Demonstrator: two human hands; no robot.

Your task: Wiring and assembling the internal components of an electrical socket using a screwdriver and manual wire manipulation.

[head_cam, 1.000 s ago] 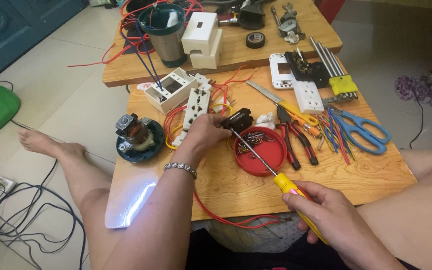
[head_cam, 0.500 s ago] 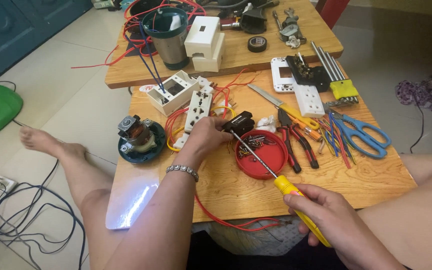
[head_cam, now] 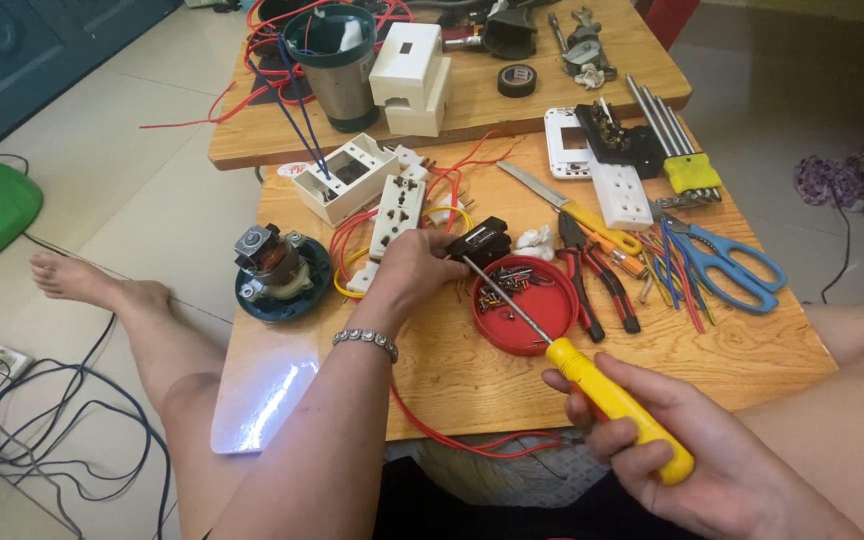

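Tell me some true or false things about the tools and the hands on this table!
1. The right hand holds a screwdriver with a yellow handle. True.
2. The left hand rests on the blue scissors. False: it grips a small black part; the scissors lie apart, untouched.
3. The red dish holds small screws. True.
4. The screwdriver tip pokes the steel cup. False: it points at the black part.
5. The roll of black tape lies on the farther wooden board. True.
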